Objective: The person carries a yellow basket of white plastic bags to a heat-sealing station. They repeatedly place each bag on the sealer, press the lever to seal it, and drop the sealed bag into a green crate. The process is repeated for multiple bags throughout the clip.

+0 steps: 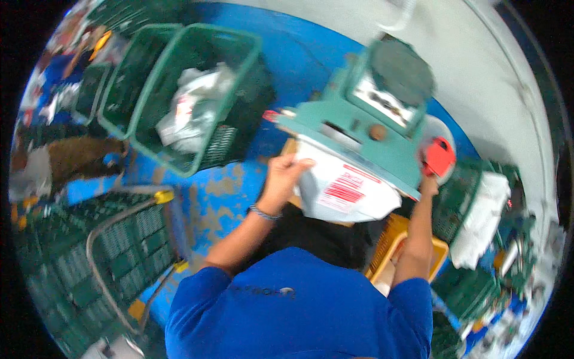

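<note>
A white plastic bag (317,173) with red print hangs along the front edge of a green bench machine (359,128). My left hand (284,178) pinches the bag's upper left corner between thumb and fingers. At the machine's right end, my right hand (429,183) is closed at the lower end of a red piece (439,157). Behind that piece shows a pale round disc (445,130). Blur hides the right fingertips and what kind of part the red piece is. The bag's upper edge is hidden at the machine.
Left of the machine, a green crate (224,39) holds crumpled white bags (191,107). A yellow basket (439,258) stands beside my right forearm. White packages (481,221) lie over green crates at the right. Another person's arm (84,157) shows at the far left.
</note>
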A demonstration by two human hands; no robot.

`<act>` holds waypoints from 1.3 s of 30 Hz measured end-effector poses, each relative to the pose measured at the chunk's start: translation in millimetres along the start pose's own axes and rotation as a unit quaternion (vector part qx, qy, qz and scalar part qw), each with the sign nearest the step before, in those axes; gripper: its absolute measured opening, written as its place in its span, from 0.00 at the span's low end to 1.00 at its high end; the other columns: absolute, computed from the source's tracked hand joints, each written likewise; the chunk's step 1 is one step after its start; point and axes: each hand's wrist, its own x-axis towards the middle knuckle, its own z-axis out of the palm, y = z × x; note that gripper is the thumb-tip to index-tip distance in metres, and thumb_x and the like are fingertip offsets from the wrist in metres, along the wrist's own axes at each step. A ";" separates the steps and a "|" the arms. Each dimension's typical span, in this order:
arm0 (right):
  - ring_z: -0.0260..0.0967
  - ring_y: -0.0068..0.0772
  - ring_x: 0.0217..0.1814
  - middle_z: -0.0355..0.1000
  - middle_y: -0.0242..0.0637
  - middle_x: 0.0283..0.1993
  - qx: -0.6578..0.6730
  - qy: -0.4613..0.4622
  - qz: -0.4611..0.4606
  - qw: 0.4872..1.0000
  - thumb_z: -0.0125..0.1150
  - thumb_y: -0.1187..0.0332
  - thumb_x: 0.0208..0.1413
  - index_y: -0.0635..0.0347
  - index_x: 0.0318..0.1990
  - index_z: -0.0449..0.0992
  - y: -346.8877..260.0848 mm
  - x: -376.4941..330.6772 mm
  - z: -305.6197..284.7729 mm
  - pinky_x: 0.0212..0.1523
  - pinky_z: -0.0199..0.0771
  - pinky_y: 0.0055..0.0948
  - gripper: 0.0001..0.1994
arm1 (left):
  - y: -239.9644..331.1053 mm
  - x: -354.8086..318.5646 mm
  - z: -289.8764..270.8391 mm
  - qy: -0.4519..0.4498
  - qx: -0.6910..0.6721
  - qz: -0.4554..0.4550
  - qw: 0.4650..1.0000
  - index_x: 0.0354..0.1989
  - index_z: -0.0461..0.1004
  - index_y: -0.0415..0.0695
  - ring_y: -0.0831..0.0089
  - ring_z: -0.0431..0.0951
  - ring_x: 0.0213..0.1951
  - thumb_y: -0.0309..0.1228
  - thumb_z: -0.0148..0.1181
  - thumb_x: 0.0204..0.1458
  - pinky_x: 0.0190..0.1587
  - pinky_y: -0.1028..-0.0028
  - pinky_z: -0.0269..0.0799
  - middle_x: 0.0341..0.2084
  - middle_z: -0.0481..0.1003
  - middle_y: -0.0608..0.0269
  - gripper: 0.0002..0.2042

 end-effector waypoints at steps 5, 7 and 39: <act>0.58 0.36 0.60 0.54 0.46 0.61 0.671 0.167 -0.137 0.709 0.47 0.53 0.59 0.62 0.59 0.63 12.1 -121.7 -34.9 0.46 0.70 0.32 0.26 | 2.0 2.6 0.8 -0.017 -0.001 0.008 1.000 0.31 0.78 0.35 0.85 0.71 0.26 0.29 0.63 0.49 0.28 0.81 0.67 0.24 0.77 0.68 0.08; 0.58 0.36 0.59 0.54 0.44 0.61 0.693 0.180 -0.126 0.687 0.50 0.53 0.58 0.62 0.58 0.61 13.4 -207.5 -46.8 0.48 0.70 0.29 0.27 | 2.1 3.2 1.1 -0.028 0.003 0.019 0.999 0.32 0.78 0.34 0.85 0.72 0.26 0.28 0.62 0.49 0.29 0.81 0.68 0.25 0.78 0.67 0.08; 0.67 0.32 0.51 0.70 0.40 0.49 0.637 -0.190 -0.308 0.681 0.72 0.72 0.41 0.68 0.53 0.66 -42.8 -341.0 -34.9 0.54 0.67 0.31 0.30 | -92.5 -41.4 -32.2 -0.158 0.255 0.059 0.952 0.46 0.66 0.34 0.64 0.73 0.45 0.28 0.75 0.33 0.48 0.69 0.68 0.41 0.74 0.52 0.31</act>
